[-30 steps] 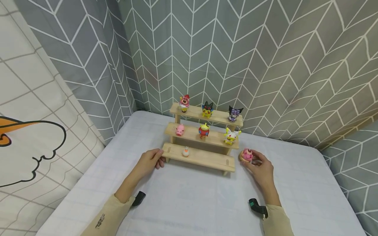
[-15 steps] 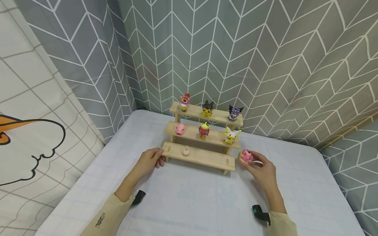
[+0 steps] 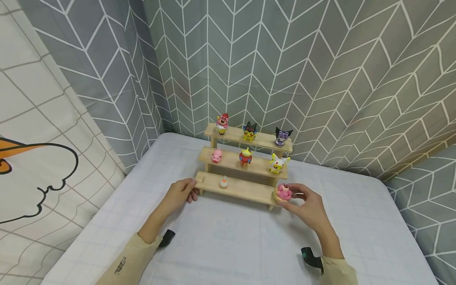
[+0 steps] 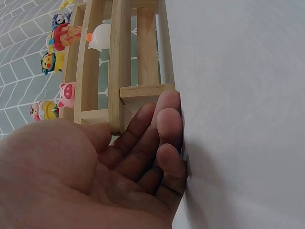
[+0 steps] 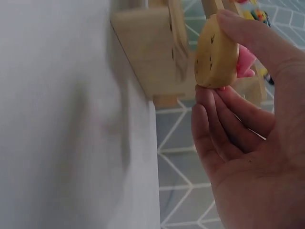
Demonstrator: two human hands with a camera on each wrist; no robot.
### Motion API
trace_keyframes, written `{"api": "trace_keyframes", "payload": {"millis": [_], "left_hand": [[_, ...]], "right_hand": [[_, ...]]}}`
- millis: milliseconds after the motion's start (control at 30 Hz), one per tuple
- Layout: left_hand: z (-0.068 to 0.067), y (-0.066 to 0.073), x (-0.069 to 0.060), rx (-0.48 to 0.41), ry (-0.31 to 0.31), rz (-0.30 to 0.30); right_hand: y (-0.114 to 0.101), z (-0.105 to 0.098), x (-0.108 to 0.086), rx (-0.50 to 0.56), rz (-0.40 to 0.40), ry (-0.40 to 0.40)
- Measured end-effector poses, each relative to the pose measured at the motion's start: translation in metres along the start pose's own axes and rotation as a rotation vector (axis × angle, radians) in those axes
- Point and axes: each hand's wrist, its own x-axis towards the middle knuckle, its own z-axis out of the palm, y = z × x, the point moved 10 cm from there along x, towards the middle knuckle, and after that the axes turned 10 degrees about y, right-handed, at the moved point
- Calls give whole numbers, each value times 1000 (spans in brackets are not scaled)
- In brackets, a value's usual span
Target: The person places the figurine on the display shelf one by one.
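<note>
A three-tier wooden display shelf (image 3: 246, 192) stands on the table. My left hand (image 3: 180, 191) grips the left end of its bottom board, thumb against the board and curled fingers by the leg. At the other end, my right hand (image 3: 309, 206) pinches a pink figurine (image 3: 284, 192) with a round, tan, cookie-like base (image 5: 214, 55). The right wrist view shows that base tilted between thumb and fingers, close to the shelf's end; whether it touches the board I cannot tell. A small white duck figurine (image 3: 223, 182) stands on the bottom board, left of its middle.
On the middle board are a pink pig (image 3: 216, 156), a red-and-yellow-green figurine (image 3: 246, 157) and a white-and-yellow one (image 3: 278, 164). The top board bears a red-hatted pink bear (image 3: 222, 124), a yellow figurine with a dark hood (image 3: 250, 132) and a purple-and-black one (image 3: 282, 136). Patterned curtains hang behind.
My right hand first drew slightly right, then carried the pink figurine left, from beside the shelf to the right end of its bottom board. My left hand stays on the shelf's left end.
</note>
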Motion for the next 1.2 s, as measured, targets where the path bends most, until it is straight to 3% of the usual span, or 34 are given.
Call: {"api": "trace_keyframes", "payload": {"millis": [433,700,1200], "left_hand": [[2,-3,4,-3,-1,-2],[1,-4,3,2,3,-8],[-1,-1,1,-2,2,-7]], "right_hand": [[-31,35,-5,58,-92,114],[-43,53,-6,-38,-101,84],[-59,67,-2,-43,-200,132]]}}
